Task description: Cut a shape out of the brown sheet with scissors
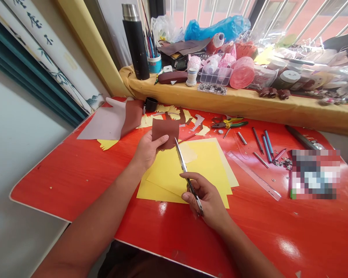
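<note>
My left hand (149, 150) pinches a small brown square of sheet material (166, 130), which looks like leather, with the thumb across its front. In my right hand (206, 197) is a pair of scissors (182, 160), gripped at the handles. Its blade tips point up and away from me and meet the lower right edge of the brown square. Whether the blades are parted is hard to make out. Beneath both hands lie overlapping yellow sheets (174, 181) on the red table (98, 173).
Yellow and brown scraps (174, 112) litter the table's far side, near a larger brown sheet (104, 121). Pliers (229, 123), pens (267, 144) and a clear ruler (255, 175) lie to the right. A black flask (136, 50) stands on the crowded window ledge (174, 90).
</note>
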The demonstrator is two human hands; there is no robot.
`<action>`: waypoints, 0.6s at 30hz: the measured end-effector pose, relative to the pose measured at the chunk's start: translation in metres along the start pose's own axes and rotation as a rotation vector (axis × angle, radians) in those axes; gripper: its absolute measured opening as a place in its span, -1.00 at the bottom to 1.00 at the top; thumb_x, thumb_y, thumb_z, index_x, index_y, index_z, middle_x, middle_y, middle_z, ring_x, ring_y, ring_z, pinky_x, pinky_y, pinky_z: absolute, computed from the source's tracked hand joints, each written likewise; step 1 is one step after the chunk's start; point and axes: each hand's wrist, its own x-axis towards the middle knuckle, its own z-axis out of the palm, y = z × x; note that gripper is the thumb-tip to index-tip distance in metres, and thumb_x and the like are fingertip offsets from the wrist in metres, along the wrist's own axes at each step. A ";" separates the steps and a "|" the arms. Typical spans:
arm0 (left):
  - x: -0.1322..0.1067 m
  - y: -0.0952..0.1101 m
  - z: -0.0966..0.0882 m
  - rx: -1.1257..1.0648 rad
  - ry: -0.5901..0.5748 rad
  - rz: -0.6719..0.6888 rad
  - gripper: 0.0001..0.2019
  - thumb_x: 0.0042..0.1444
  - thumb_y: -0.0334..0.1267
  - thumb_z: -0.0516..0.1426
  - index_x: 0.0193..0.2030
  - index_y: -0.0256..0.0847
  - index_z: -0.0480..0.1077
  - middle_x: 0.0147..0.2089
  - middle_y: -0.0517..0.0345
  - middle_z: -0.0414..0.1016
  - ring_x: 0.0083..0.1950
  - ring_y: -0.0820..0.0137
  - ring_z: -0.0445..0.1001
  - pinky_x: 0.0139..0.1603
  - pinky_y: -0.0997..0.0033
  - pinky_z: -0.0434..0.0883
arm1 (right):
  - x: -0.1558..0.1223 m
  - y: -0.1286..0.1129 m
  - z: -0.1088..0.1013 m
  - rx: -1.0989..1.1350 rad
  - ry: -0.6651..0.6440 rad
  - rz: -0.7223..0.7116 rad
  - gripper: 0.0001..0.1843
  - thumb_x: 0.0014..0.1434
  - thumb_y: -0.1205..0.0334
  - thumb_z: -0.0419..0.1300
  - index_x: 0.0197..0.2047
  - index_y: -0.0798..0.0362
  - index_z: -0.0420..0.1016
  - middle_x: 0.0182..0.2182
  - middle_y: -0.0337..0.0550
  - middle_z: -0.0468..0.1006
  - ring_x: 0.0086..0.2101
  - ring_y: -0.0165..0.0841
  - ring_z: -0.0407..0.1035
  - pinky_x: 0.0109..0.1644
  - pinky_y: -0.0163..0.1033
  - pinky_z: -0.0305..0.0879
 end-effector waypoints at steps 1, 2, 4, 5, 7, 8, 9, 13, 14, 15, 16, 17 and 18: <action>0.000 0.000 -0.001 -0.004 -0.007 0.003 -0.52 -0.08 -0.14 0.63 -0.04 -0.16 0.66 -0.05 0.08 0.77 -0.16 0.33 0.65 -0.25 0.41 0.49 | 0.000 0.000 0.000 -0.002 -0.002 -0.001 -0.46 0.33 -0.11 0.52 0.24 -0.04 0.58 -0.54 -0.55 0.27 -0.72 -0.51 0.18 -0.63 -0.32 0.11; 0.000 0.000 -0.001 -0.007 -0.013 0.006 -0.52 -0.08 -0.15 0.63 -0.03 -0.16 0.66 -0.03 0.07 0.77 -0.12 0.30 0.67 -0.21 0.39 0.52 | 0.000 0.001 -0.001 -0.004 -0.006 -0.004 -0.46 0.34 -0.11 0.51 0.24 -0.04 0.58 -0.54 -0.55 0.27 -0.72 -0.51 0.18 -0.62 -0.32 0.11; 0.001 0.000 -0.003 -0.003 -0.023 0.011 -0.51 -0.08 -0.14 0.63 -0.01 -0.16 0.66 0.00 0.04 0.78 -0.09 0.26 0.70 -0.17 0.36 0.56 | 0.000 0.001 -0.001 -0.011 -0.012 -0.006 -0.47 0.34 -0.10 0.50 0.24 -0.04 0.58 -0.53 -0.54 0.28 -0.72 -0.51 0.19 -0.62 -0.32 0.10; 0.001 0.000 -0.003 0.001 -0.028 0.013 -0.50 -0.08 -0.14 0.63 -0.01 -0.16 0.66 0.00 0.03 0.79 -0.09 0.25 0.70 -0.17 0.35 0.57 | 0.000 0.001 -0.001 -0.014 -0.013 -0.007 -0.47 0.35 -0.10 0.50 0.24 -0.04 0.57 -0.53 -0.53 0.28 -0.71 -0.51 0.20 -0.61 -0.32 0.10; 0.001 0.000 -0.003 0.001 -0.037 0.018 -0.50 -0.08 -0.14 0.63 -0.01 -0.15 0.66 0.00 0.02 0.79 -0.07 0.22 0.72 -0.14 0.32 0.60 | 0.000 0.001 -0.001 -0.016 -0.013 -0.008 -0.47 0.35 -0.10 0.50 0.24 -0.04 0.57 -0.52 -0.53 0.28 -0.71 -0.50 0.20 -0.61 -0.32 0.10; 0.001 0.000 -0.003 -0.002 -0.042 0.020 -0.50 -0.09 -0.14 0.63 -0.01 -0.15 0.66 0.01 0.02 0.79 -0.05 0.20 0.73 -0.11 0.30 0.61 | -0.001 0.001 -0.001 -0.016 -0.012 -0.008 -0.47 0.35 -0.11 0.50 0.24 -0.04 0.57 -0.52 -0.53 0.28 -0.71 -0.50 0.20 -0.61 -0.32 0.10; 0.001 0.001 -0.003 -0.003 -0.045 0.020 -0.50 -0.09 -0.14 0.63 -0.02 -0.15 0.66 0.01 0.01 0.80 -0.03 0.17 0.74 -0.08 0.27 0.63 | -0.001 0.000 -0.001 -0.018 -0.012 -0.008 -0.46 0.35 -0.11 0.50 0.24 -0.04 0.57 -0.52 -0.53 0.28 -0.71 -0.50 0.20 -0.61 -0.32 0.10; 0.000 0.002 -0.001 0.017 -0.041 0.021 -0.52 -0.09 -0.12 0.63 -0.05 -0.16 0.67 -0.01 0.01 0.80 -0.03 0.15 0.74 -0.09 0.27 0.63 | -0.001 0.000 -0.001 -0.025 -0.014 -0.005 -0.45 0.34 -0.12 0.50 0.25 -0.04 0.58 -0.52 -0.53 0.28 -0.71 -0.50 0.20 -0.60 -0.32 0.11; 0.000 0.003 -0.001 0.022 -0.040 0.022 -0.52 -0.09 -0.12 0.63 -0.05 -0.16 0.67 -0.01 0.01 0.80 -0.03 0.16 0.74 -0.10 0.27 0.62 | -0.001 0.000 -0.001 -0.026 -0.014 -0.004 -0.45 0.34 -0.12 0.50 0.24 -0.04 0.58 -0.52 -0.53 0.27 -0.71 -0.50 0.20 -0.60 -0.32 0.11; 0.000 0.003 -0.001 0.024 -0.038 0.023 -0.52 -0.10 -0.12 0.63 -0.05 -0.16 0.67 -0.02 0.01 0.79 -0.04 0.16 0.73 -0.10 0.28 0.61 | -0.001 -0.001 -0.001 -0.028 -0.015 -0.003 -0.45 0.34 -0.13 0.50 0.24 -0.04 0.58 -0.52 -0.52 0.27 -0.70 -0.50 0.20 -0.60 -0.32 0.11; 0.001 0.003 -0.001 0.026 -0.035 0.024 -0.52 -0.10 -0.12 0.63 -0.05 -0.16 0.67 -0.03 0.01 0.79 -0.05 0.17 0.73 -0.12 0.28 0.61 | -0.001 -0.001 -0.001 -0.029 -0.015 0.000 -0.45 0.33 -0.13 0.50 0.24 -0.04 0.59 -0.52 -0.52 0.28 -0.70 -0.50 0.21 -0.60 -0.32 0.11; 0.001 0.004 -0.001 0.029 -0.033 0.025 -0.53 -0.10 -0.12 0.63 -0.06 -0.15 0.67 -0.04 0.01 0.79 -0.06 0.17 0.72 -0.13 0.29 0.60 | -0.001 -0.001 0.000 -0.030 -0.014 0.003 -0.44 0.33 -0.14 0.51 0.24 -0.04 0.59 -0.52 -0.52 0.28 -0.70 -0.50 0.21 -0.60 -0.32 0.11; 0.001 0.004 -0.001 0.032 -0.030 0.026 -0.53 -0.09 -0.13 0.63 -0.07 -0.15 0.67 -0.05 0.02 0.78 -0.08 0.18 0.71 -0.15 0.29 0.58 | -0.001 -0.002 0.000 -0.031 -0.012 0.006 -0.44 0.32 -0.15 0.51 0.24 -0.04 0.59 -0.52 -0.51 0.29 -0.70 -0.49 0.21 -0.61 -0.32 0.11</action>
